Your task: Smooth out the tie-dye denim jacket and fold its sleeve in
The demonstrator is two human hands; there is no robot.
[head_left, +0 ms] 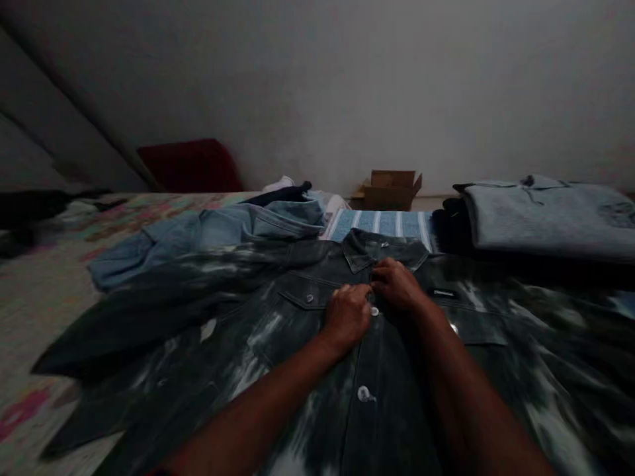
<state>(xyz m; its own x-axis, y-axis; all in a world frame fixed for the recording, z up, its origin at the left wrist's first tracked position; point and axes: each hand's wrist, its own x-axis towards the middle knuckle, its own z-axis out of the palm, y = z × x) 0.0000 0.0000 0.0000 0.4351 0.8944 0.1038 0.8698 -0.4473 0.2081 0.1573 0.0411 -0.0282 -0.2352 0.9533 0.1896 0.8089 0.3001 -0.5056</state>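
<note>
A dark denim jacket [307,370] with pale bleached streaks lies spread out, front side up, its collar [356,254] away from me. Both my hands meet at the button front, just below the collar. My left hand [348,311] has its fingers pinched on the placket's edge. Close beside it, my right hand [394,283] grips the other side of the same opening with bent fingers. Whatever button lies between the fingertips is hidden. Below them show a metal button [374,311] and, further down, another button [364,394]. Flap pockets sit on both chest sides.
Light blue denim [238,225] lies crumpled behind the jacket's left sleeve. Folded grey clothing [550,215] is stacked at right, next to a blue striped cloth [381,223]. An open cardboard box [391,190] stands by the wall. Floral bedding [40,317] spreads at left, a red object [191,165] behind.
</note>
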